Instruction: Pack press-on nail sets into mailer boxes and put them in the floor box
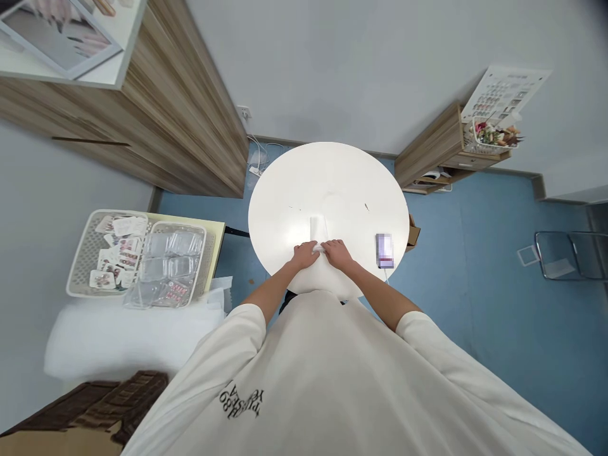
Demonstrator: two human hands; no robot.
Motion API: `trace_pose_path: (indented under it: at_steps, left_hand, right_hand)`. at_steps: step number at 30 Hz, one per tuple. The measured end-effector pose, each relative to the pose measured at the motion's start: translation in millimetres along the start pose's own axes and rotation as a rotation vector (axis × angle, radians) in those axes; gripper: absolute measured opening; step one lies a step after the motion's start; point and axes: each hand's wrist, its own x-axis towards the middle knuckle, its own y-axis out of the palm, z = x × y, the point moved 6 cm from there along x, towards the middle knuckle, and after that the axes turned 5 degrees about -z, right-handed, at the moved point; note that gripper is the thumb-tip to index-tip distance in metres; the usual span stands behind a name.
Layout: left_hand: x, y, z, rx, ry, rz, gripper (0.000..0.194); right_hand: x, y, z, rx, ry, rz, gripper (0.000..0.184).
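Grasping from both sides, the left hand [305, 255] and right hand [337, 253] have the near end of a white strip [318, 229] between their fingers, neither hand clearly nearer. Left of them, towards 9 o'clock, runs the round table's [280, 196] curved edge. The strip lies on the tabletop, long axis pointing about 12, where there's more surface than at 6. Off at 3, well apart, a blurred purple item [384, 251] sits near the right rim.

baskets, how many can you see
3: the far-left basket, the basket beside it, and the flower basket on the wooden cabinet at right.
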Motion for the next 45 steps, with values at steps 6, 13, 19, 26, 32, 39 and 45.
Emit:
trace_pose_path:
  at_steps: [6, 13, 19, 26, 32, 39, 45]
  left_hand:
    - [2, -4.4, 4, -0.171, -0.154, -0.091, 0.05]
    - [-5, -0.5, 1, -0.162, -0.061, -0.093, 0.087]
    - [1, 6.3, 2, -0.003, -0.059, -0.025, 0.082]
    - [8, 5.7, 2, 0.011, -0.062, -0.016, 0.081]
    - [5, 7.7, 4, -0.145, -0.093, -0.043, 0.085]
    - [-19, 20.4, 18, -0.205, -0.116, -0.075, 0.079]
    - [-38, 34.5, 28, -0.193, -0.113, -0.104, 0.072]
  right_hand:
    - [37, -8, -16, 0.028, 0.12, 0.018, 0.038]
    - [65, 2, -35, 0.116, 0.225, -0.02, 0.04]
    - [56, 12, -36, 0.174, 0.253, -0.105, 0.04]
    - [38, 20, -31, 0.125, 0.236, -0.091, 0.057]
    - [25, 36, -26, 0.226, 0.303, -0.009, 0.084]
    - [2, 46, -15, 0.223, 0.349, 0.036, 0.089]
    - [-20, 56, -3, 0.215, 0.356, 0.033, 0.081]
